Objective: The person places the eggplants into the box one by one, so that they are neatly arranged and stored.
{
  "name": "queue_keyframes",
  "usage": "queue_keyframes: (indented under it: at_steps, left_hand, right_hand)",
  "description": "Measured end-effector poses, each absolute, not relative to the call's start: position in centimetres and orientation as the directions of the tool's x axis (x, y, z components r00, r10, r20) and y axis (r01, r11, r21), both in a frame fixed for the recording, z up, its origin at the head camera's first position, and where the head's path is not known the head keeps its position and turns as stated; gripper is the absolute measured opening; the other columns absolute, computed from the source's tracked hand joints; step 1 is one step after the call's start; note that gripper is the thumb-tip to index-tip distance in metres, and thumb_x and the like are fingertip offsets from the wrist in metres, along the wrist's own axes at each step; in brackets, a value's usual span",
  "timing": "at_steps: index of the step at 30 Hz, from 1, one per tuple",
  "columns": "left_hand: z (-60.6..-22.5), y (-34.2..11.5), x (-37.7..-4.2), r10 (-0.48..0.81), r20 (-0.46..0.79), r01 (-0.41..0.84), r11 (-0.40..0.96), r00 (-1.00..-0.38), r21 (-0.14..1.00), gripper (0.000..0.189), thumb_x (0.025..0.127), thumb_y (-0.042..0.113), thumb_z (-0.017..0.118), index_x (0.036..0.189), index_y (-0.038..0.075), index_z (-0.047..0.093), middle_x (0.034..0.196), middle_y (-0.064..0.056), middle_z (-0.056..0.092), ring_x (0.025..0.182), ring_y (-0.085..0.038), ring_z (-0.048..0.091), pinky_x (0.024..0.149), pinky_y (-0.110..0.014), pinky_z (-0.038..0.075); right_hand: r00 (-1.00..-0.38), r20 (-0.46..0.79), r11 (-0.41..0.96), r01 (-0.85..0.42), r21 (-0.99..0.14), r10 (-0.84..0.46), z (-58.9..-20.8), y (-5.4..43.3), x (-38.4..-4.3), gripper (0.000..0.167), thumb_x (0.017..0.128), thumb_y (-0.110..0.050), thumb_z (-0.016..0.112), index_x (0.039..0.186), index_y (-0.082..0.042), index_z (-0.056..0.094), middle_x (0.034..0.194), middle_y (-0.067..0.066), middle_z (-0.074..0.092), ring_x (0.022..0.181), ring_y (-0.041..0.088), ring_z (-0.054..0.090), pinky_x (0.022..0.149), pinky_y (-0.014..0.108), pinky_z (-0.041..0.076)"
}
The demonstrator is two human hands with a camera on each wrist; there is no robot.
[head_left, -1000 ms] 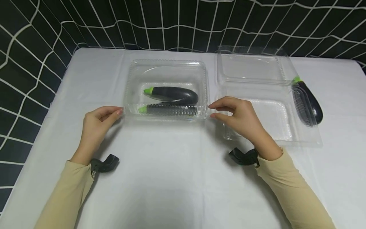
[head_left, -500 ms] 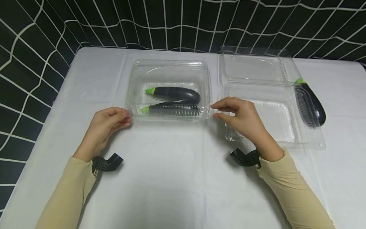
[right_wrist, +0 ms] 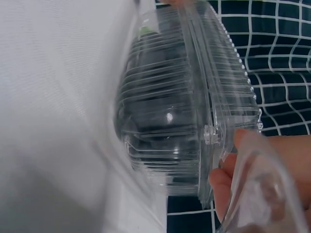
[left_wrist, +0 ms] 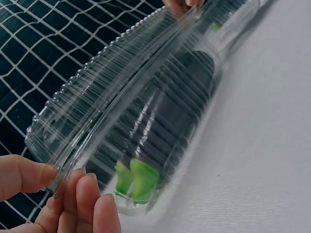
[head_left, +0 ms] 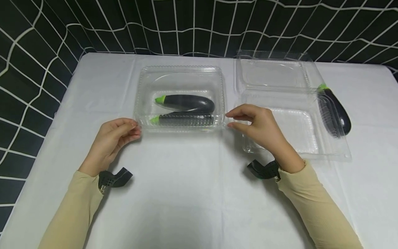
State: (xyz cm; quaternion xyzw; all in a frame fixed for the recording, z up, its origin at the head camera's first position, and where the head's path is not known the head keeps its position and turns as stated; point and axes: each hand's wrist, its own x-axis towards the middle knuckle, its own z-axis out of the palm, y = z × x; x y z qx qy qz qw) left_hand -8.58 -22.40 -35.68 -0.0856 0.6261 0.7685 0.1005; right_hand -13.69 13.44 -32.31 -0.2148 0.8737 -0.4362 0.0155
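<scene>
Left hand (head_left: 114,140) and right hand (head_left: 260,125) are pinching the near corners of a lidded clear plastic clamshell (head_left: 180,81), which is sitting on the white-covered table (head_left: 174,180) with two eggplants (head_left: 189,102) lying inside, while an open clamshell (head_left: 293,133) is standing to its right, a third eggplant (head_left: 340,114) showing partly through its side.

Head view's looking forward and down from above the desk (head_left: 174,200), widest. Wrist views are looking from close in: left facing along the clear container (head_left: 186,83) from its left end, right from its right. All three are sharing that container.
</scene>
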Motion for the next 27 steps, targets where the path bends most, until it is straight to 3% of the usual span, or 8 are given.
queue_keyframes:
  at_steps: [6, 27]
  left_hand:
    - [-35.71, -22.49, -8.78, 0.031, -0.253, -0.253, -0.224, -0.967, 0.941, 0.009, 0.093, 0.003, 0.057, 0.087, 0.003, 0.064, 0.084, -0.006, 0.067, 0.08, -0.013, 0.065, 0.078, -0.024, 0.054]
    - [-35.93, -22.83, -9.02, 0.018, -0.285, -0.272, -0.361, -0.958, 0.892, 0.011, 0.09, -0.002, 0.06, 0.086, 0.002, 0.069, 0.085, -0.008, 0.068, 0.081, -0.015, 0.067, 0.078, -0.025, 0.055]
  right_hand:
    - [-0.912, 0.138, 0.524, -0.34, -0.781, -0.385, -32.37, 13.15, -13.93, 0.019, 0.08, 0.002, 0.072, 0.098, 0.001, 0.07, 0.098, 0.011, 0.07, 0.093, 0.022, 0.067, 0.081, 0.032, 0.053]
    - [-0.902, 0.165, 0.502, -0.365, -0.784, -0.398, -32.5, 12.75, -14.15, 0.021, 0.078, 0.004, 0.073, 0.099, 0.001, 0.07, 0.098, 0.012, 0.07, 0.093, 0.025, 0.067, 0.083, 0.035, 0.052]
